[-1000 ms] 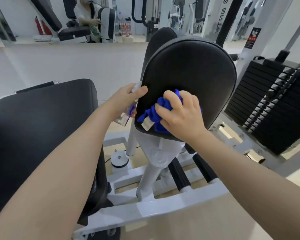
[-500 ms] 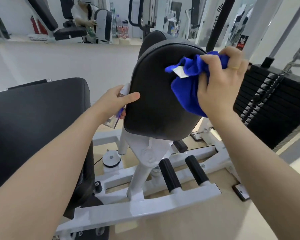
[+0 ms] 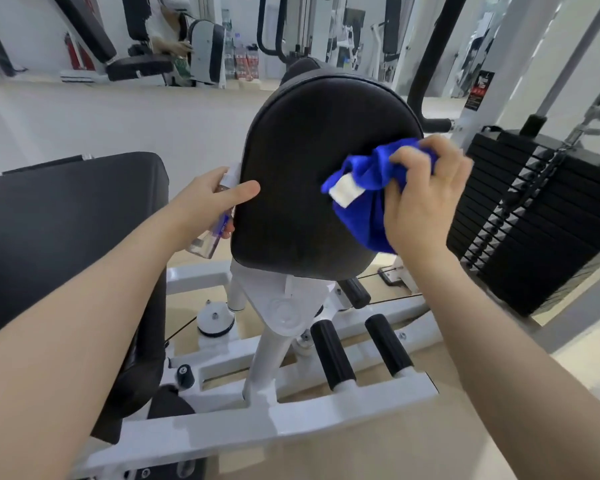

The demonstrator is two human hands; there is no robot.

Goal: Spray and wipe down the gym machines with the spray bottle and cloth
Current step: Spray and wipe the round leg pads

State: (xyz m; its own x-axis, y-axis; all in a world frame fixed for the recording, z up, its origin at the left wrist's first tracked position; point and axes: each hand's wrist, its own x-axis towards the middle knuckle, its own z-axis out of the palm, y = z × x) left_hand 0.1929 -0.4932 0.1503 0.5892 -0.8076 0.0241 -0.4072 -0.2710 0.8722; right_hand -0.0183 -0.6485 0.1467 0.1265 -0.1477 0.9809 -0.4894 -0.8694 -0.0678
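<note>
**At the black back pad: cloth on the right edge, bottle half hidden on the left**

Behind the left edge of the back pad point(image 3: 312, 181), most of the spray bottle point(image 3: 211, 237) is hidden: only its clear lower body and a strip of blue label show below the left hand point(image 3: 205, 202), which is curled around it with the thumb lying on the pad's face. The nozzle cannot be made out. On the pad's right edge, the right hand point(image 3: 426, 199) is closed on one bunched blue cloth point(image 3: 361, 202), pressing it to the pad; a white tag sticks out of the folds, and the hand covers the rest of the cloth.

Left of the pad lies a black seat point(image 3: 59, 230), cut off by the frame edge. To the right stands one weight stack point(image 3: 541, 216), its top cropped. Below, the white frame point(image 3: 257, 431) carries two black foot pegs point(image 3: 331, 355), with a third black roller partly hidden behind the pad's post. Mirror reflections beyond are too blurred to read.
</note>
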